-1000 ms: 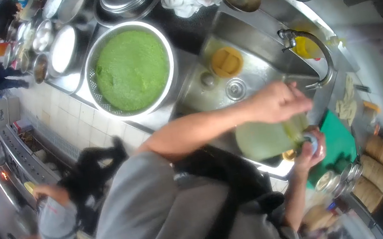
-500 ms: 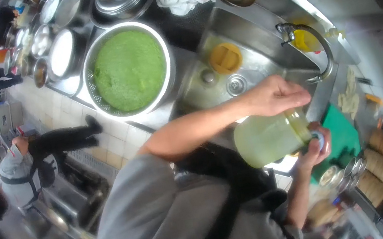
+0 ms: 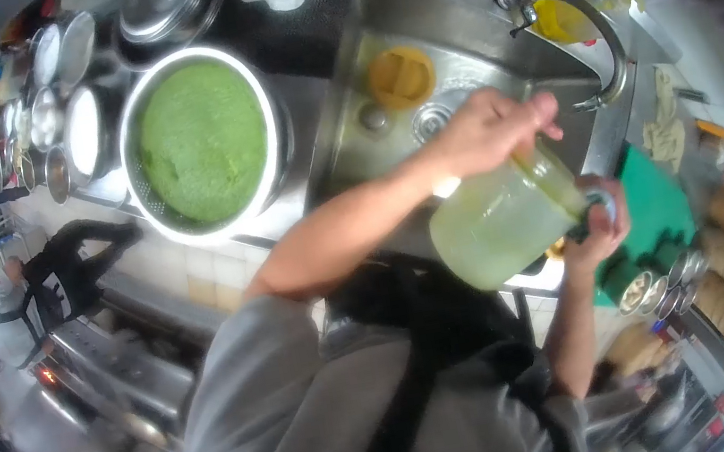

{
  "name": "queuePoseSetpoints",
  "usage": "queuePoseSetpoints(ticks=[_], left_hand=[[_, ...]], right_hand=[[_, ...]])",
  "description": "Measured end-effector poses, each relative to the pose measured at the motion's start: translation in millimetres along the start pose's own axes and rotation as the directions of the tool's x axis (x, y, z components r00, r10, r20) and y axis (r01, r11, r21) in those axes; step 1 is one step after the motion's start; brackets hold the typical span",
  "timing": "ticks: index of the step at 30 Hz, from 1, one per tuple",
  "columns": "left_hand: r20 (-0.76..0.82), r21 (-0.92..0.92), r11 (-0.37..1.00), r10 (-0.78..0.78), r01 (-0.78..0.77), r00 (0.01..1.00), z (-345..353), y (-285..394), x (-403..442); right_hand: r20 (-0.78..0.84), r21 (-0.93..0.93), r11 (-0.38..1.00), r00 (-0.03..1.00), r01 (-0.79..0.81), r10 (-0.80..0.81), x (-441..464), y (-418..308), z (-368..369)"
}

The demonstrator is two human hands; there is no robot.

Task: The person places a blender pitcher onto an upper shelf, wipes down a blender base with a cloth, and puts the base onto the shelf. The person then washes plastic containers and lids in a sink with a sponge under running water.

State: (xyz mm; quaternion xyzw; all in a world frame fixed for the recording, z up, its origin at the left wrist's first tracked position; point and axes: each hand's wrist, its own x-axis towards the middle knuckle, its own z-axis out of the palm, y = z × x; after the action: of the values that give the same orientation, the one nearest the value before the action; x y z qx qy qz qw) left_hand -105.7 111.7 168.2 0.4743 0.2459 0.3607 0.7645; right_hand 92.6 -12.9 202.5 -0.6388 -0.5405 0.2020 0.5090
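A translucent plastic jug (image 3: 501, 227) with pale green, cloudy sides is tilted in front of my body, its rim toward the upper right. My right hand (image 3: 605, 219) is wrapped round the jug by its rim; a small pale round part shows at the fingers. My left hand (image 3: 495, 132) is closed at the jug's mouth, fingers bent down toward the rim. What its fingers hold, if anything, is hidden. Beyond the jug lies the steel sink (image 3: 339, 148), with a round yellow-brown piece (image 3: 401, 78) in its basin beside the drain (image 3: 432, 122).
A perforated metal colander (image 3: 270, 146) full of green, mushy food (image 3: 200, 143) stands left of the sink. A curved tap (image 3: 613, 40) rises at the sink's far right. Right of the jug are a green board (image 3: 659, 195) and small tins (image 3: 636, 290). Another person (image 3: 10, 294) stands at far left.
My view has shifted, so the colander and sink sit further left. My left hand has opened slightly from a fist above the rim, and its fingers now point down toward the jug's mouth.
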Motion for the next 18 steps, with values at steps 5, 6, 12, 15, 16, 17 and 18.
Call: queuePoseSetpoints(ticks=[5, 6, 12, 15, 16, 17, 18], left_hand=[[0.077, -0.902, 0.374, -0.352, 0.215, 0.933, -8, -71, 32], [0.079, -0.904, 0.367, -0.361, 0.220, 0.929, -1, -73, 37], [-0.112, -0.934, 0.355, -0.411, 0.046, 0.905, 5, -98, 46], [-0.299, -0.792, 0.610, -0.420, 0.022, 0.857, 3, -102, 39], [-0.370, -0.654, 0.756, -0.358, 0.034, 0.857, -3, -109, 35], [-0.424, -0.490, 0.871, -0.285, 0.047, 0.860, -7, -114, 31], [-0.427, -0.490, 0.870, -0.293, 0.054, 0.856, -10, -116, 28]], right_hand=[[-0.025, 0.414, 0.819, 0.895, -0.397, 0.446, 47, 43, 16], [-0.026, 0.411, 0.816, 0.890, -0.406, 0.456, 56, 67, 15], [-0.077, 0.175, 0.819, 0.822, -0.546, 0.564, 86, 142, 23], [0.136, -0.081, 0.937, 0.928, -0.339, 0.348, 87, 176, 22], [0.072, 0.032, 0.852, 0.852, -0.522, 0.519, 92, 159, 32], [0.029, 0.153, 0.725, 0.737, -0.671, 0.676, 98, 139, 42], [0.032, 0.153, 0.719, 0.730, -0.678, 0.682, 100, 131, 47]])
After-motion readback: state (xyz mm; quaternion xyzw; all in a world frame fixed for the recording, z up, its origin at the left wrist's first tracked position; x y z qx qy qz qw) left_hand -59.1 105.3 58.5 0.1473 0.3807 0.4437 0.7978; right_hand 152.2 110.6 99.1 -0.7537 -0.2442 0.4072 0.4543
